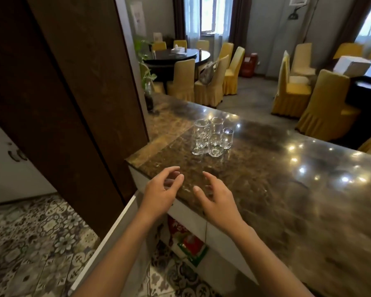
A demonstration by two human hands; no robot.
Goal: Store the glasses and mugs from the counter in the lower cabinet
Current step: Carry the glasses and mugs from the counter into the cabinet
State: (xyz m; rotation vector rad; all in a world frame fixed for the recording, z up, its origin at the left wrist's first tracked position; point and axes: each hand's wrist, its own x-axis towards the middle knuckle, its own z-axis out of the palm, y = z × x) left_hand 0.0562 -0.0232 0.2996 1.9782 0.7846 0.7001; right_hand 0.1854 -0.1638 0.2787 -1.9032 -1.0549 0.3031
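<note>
Left hand (162, 190) and right hand (215, 200) held over the near edge of the marble table (276, 189), fingers spread and curled, grasping nothing. Clear glasses (212, 138) clustered upright on the table, beyond both hands. Cabinet door (107, 239) open below.

A: What stands on the marble counter (266, 189) ahead of the hands?

B: Only the cluster of clear glasses (212, 137), packed close together, with bare stone between it and the near edge. The left hand (161, 189) and right hand (216, 200) hang over that bare strip, both empty with fingers spread.

A: And the sides?

B: Left, the dark wooden panel (73, 93) rises just beside the counter's end, closing that flank. Right of the glasses the surface runs free. A potted plant (148, 88) stands at the far left corner, well apart.

A: Below?

B: The white cabinet door (107, 239) swings out under the left forearm; red and green packets (186, 241) fill part of the opening.
</note>
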